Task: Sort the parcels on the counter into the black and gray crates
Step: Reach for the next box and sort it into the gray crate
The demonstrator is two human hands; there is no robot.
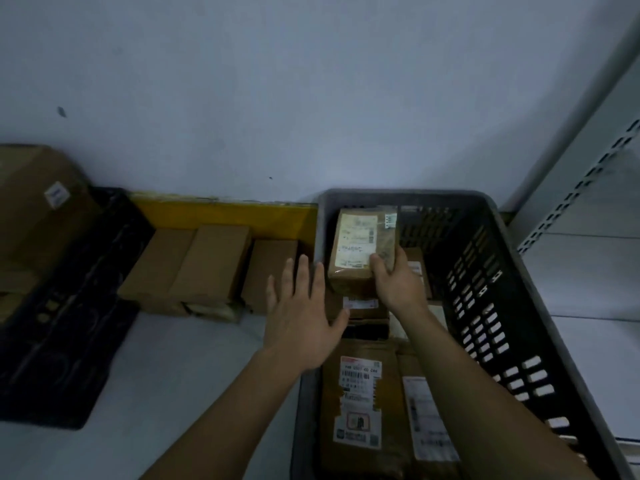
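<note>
Gripping small labelled parcel [362, 249] at its near right corner with right hand [398, 280], thumb on printed top face, fingers wrapped round the right side. Parcel tilted, held over the far left part of gray crate [485, 209], above other parcels [356, 393] already lying inside. Looks like stiff cardboard under glossy tape: probably light, rigid, slightly slippery on the taped face; best held across the short edges or by a corner pinch as now. Right forearm reaching forward over the crate's interior, wrist roughly straight. Left hand [304, 317] flat, fingers spread and straight, holding nothing, hovering by the crate's left rim, palm down. Plain brown boxes [207, 265] waiting on counter [194, 368] against a yellow strip. Black crate [69, 306] far left, large carton [38, 209] in it.
</note>
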